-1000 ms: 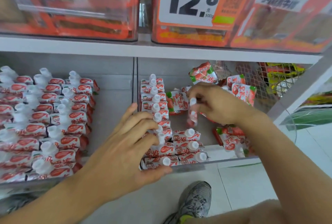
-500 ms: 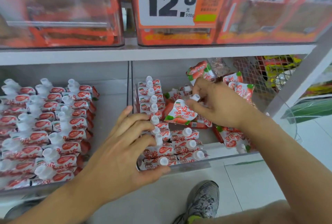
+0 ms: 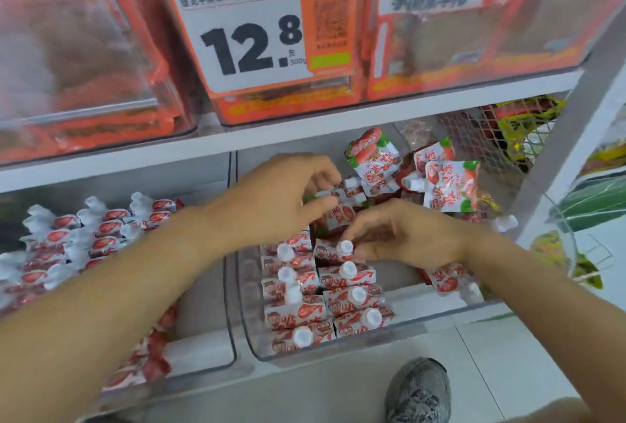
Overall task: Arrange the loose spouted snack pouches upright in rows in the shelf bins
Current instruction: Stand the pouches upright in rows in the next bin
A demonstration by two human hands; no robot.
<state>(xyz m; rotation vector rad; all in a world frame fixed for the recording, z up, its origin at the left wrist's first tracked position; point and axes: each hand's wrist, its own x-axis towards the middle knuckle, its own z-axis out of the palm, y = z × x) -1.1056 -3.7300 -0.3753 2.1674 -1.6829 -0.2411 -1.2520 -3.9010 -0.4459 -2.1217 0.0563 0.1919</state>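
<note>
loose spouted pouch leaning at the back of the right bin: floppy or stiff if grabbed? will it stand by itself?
The loose pouch is creased film, so it will probably flex if gripped by the body. Its white cap looks rigid, the likelier handle: the right hand pinches a capped pouch that way. It leans now, and the standing rows are packed together, so alone it will probably tip.

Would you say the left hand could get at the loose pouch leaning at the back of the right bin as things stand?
Probably yes. The left hand is already deep in the right bin, and the leaning pouch sits just beyond its fingertips with nothing lying over it.
</note>
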